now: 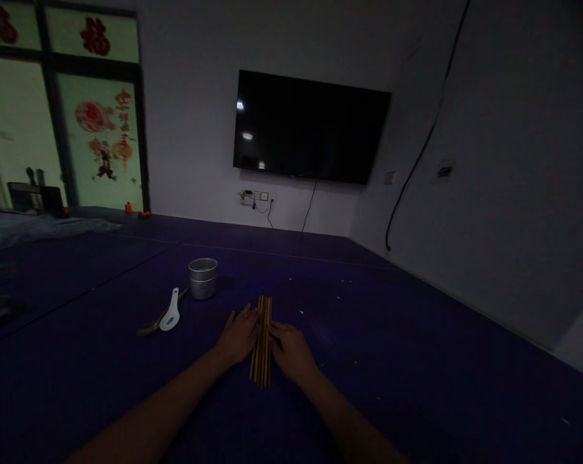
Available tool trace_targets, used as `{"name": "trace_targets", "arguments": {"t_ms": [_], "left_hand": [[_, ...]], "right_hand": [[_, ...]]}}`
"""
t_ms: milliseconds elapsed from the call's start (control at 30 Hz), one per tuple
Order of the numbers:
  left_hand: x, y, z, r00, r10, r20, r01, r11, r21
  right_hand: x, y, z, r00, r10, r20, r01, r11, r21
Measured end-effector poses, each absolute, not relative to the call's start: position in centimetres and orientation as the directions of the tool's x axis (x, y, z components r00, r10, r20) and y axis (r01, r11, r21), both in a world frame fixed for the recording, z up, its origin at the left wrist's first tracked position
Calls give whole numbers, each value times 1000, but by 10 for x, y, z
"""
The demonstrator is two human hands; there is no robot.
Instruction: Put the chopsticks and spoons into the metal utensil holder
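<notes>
A bundle of several wooden chopsticks [261,351] lies lengthwise in front of me on the purple tabletop, their near ends slightly uneven. My left hand [239,335] presses against the bundle's left side, its fingers reaching forward. From the right, my right hand [291,351] bears on the sticks with its thumb and fingertips, so the bundle is held between both hands. Left of them stands a metal cup [203,280], upright. Beside it, a white spoon [171,314] with a blue mark on its bowl rests next to a darker metal spoon [151,327].
The purple table [392,361] stretches to the wall, with small white scraps scattered on its right part. Clear plastic sheeting [44,230] lies at the far left. A black cable [419,158] hangs down the right wall; a television [310,125] is mounted ahead.
</notes>
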State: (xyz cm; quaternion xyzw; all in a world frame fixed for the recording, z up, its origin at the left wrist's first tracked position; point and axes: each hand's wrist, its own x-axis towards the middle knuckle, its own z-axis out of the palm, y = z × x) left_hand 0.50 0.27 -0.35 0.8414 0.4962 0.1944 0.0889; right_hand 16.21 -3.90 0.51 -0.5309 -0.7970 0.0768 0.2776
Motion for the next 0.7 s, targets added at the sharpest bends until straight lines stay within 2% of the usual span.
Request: {"name": "trace_targets", "arguments": {"t_ms": [333,700], "left_hand": [[3,5,-5,459,866,199,808,-500,312],[5,3,-7,449,867,217,816,-497,295]], "right_hand": [[163,-38,3,-289,885,365,802,432,-412],[162,-38,4,-302,871,388,786,457,-416]]}}
